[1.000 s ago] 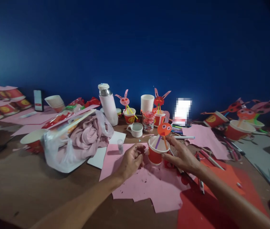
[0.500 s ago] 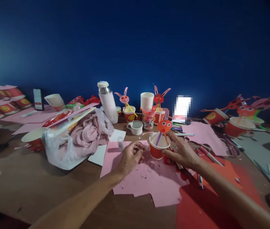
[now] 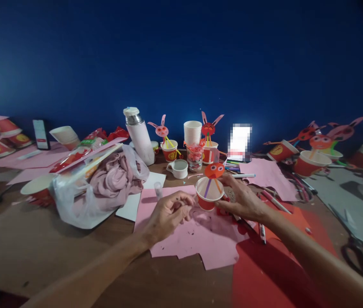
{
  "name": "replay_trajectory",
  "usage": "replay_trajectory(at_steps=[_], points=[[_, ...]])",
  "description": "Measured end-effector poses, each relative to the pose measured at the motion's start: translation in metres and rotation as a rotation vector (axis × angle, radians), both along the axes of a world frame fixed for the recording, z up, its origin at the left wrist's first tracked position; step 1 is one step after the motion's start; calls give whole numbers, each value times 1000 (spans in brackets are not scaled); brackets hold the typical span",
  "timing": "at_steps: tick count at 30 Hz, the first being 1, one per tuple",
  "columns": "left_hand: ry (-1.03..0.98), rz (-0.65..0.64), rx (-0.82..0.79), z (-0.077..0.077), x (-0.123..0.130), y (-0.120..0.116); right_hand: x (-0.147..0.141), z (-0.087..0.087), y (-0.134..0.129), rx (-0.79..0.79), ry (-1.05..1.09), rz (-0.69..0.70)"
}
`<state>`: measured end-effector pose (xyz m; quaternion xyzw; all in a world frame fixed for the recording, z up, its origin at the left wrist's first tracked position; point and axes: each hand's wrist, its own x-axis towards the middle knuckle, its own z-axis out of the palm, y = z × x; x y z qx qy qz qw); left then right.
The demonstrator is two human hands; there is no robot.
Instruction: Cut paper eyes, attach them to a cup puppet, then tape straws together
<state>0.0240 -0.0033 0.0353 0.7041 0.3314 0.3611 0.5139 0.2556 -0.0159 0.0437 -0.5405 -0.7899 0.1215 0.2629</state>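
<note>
Above pink paper (image 3: 207, 239), right hand (image 3: 245, 199) clasps the cup (image 3: 205, 202); left hand (image 3: 170, 216) curls, contents unclear.

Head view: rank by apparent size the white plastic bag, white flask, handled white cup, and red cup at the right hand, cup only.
1. White plastic bag
2. White flask
3. Red cup
4. Handled white cup

Flask stands farther back, so its true size gap is unsure.

No readable text, labels or numbers anywhere.
</note>
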Motion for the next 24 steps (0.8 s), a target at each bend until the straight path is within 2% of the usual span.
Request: replay_trajectory(at_steps=[3,6,8,10,11,13,14,15,17,19,22,24], points=[[-22,-35,-75,-4,-8,-4,4,7,-5,-15,-70,11],[-61,-32,-152,-8,-12,-8,10,13,-15,70,-172,-66],[-66,-35,-181,-9,-14,-11,11,17,-31,186,-260,-160],[-60,-36,-190,-10,-14,-13,7,23,-53,230,-258,-149],[-57,-40,-199,-10,-14,-14,3,25,-65,219,-196,-96],[-49,-52,-236,-12,-14,-15,-9,30,-84,84,-23,151],[-41,-61,-267,-13,-14,-16,-18,32,-88,36,28,262],[-31,-71,-302,-15,-14,-15,-27,34,-89,-13,46,314],[-24,-76,-361,-19,-15,-14,-47,36,-78,-17,26,263],[-9,-86,-392,-22,-17,-11,-67,37,-57,125,90,131],[98,-100,-390,-22,-21,-7,-95,36,-23,32,267,64],[186,-92,-287,-19,-24,-7,-112,31,-6,13,282,24]])
